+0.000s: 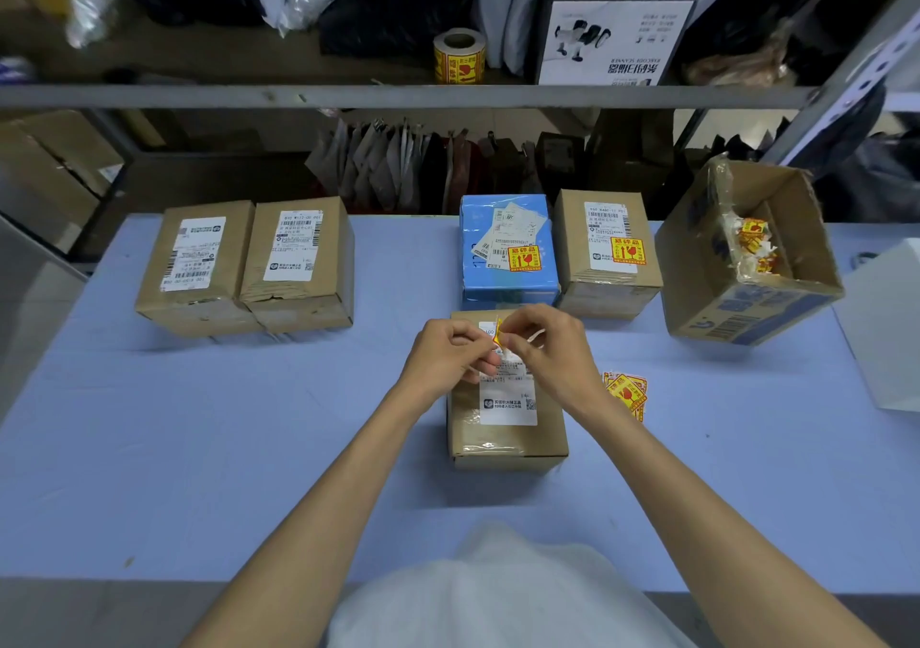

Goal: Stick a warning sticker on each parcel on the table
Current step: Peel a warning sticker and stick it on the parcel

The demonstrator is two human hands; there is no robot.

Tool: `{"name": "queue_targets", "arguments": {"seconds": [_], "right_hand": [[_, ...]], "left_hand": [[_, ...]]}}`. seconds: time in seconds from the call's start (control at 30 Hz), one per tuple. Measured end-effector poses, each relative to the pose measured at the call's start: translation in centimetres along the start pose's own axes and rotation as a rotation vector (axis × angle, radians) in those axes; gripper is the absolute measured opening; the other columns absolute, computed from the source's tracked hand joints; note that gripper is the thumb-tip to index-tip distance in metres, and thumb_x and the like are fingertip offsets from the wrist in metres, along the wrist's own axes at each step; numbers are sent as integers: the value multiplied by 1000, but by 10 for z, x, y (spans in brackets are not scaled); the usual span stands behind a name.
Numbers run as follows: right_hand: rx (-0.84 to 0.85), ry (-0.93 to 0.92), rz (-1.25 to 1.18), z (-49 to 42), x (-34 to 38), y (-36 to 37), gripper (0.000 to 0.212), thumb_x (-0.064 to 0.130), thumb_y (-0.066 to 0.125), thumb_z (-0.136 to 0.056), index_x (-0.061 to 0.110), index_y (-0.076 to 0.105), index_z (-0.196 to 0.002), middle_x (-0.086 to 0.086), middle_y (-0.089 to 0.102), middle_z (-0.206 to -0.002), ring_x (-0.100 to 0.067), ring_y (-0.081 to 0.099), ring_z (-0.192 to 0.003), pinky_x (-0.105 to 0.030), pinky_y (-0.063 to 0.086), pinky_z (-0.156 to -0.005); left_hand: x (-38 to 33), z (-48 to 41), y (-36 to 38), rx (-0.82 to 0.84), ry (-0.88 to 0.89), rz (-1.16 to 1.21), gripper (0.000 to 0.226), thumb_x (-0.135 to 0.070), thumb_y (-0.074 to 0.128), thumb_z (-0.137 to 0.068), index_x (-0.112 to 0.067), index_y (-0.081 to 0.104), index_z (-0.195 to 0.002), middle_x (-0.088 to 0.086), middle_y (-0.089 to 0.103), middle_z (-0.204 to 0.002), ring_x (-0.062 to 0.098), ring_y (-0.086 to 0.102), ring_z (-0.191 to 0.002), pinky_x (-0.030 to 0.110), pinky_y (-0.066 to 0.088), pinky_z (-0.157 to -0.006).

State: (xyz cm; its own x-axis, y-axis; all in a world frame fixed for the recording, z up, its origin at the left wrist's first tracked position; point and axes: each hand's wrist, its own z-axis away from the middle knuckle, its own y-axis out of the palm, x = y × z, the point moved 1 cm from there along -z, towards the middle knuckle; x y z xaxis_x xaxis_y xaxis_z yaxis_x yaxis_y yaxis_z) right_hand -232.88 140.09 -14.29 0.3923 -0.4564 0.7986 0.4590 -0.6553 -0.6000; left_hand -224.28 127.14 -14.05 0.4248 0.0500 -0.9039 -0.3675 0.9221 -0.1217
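Note:
My left hand (450, 353) and my right hand (545, 343) meet over a brown parcel (508, 436) in the middle of the table, both pinching a small yellow warning sticker (498, 333) with its white backing. The sticker is held above the parcel's white label. Loose yellow stickers (628, 393) lie on the table just right of that parcel. Behind it, a blue parcel (508, 269) and a brown parcel (605, 259) each carry a yellow sticker. Two brown parcels at the back left (199, 269) (298, 264) show only white labels.
An open cardboard box (751, 259) with crumpled sticker backings stands tilted at the right. A white object (886, 328) sits at the right edge. A sticker roll (459, 56) and a scanner box (612, 30) stand on the shelf behind the blue table (199, 423).

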Motion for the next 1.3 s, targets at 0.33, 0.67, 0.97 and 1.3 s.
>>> {"name": "queue_targets", "arguments": {"seconds": [0.33,0.67,0.97,1.3], "right_hand": [[38,17,-10,1,6,-3,6,15,70,-85,11,75,-85,6,69,-75,-4,62,-69,-23,51,-66],[37,32,-17,2,4,-6,8,14,67,-87,11,74,-88,0,71,-80,-12,65,-74,-30,54,-70],[33,43,-69,3,4,-7,12,13,62,-90,12,74,-91,6,69,-78,0,62,-71,-9,45,-62],[63,106,-223,-1,-2,-11,14,15,62,-90,16,76,-90,5,72,-77,-7,66,-72,-28,55,-72]], "left_hand": [[-2,-3,2,13,42,-19,9,-14,60,-93,-9,68,-92,9,74,-81,18,71,-70,21,56,-60],[-3,-5,5,22,95,-54,10,-17,61,-92,-12,69,-94,8,74,-82,18,72,-74,27,58,-69],[-2,-6,6,-1,91,-35,8,-12,61,-92,-11,69,-91,7,74,-82,19,72,-76,26,59,-69],[-4,-8,7,-5,106,-25,11,-13,61,-92,-9,71,-94,9,74,-84,21,72,-77,32,60,-75]]}}
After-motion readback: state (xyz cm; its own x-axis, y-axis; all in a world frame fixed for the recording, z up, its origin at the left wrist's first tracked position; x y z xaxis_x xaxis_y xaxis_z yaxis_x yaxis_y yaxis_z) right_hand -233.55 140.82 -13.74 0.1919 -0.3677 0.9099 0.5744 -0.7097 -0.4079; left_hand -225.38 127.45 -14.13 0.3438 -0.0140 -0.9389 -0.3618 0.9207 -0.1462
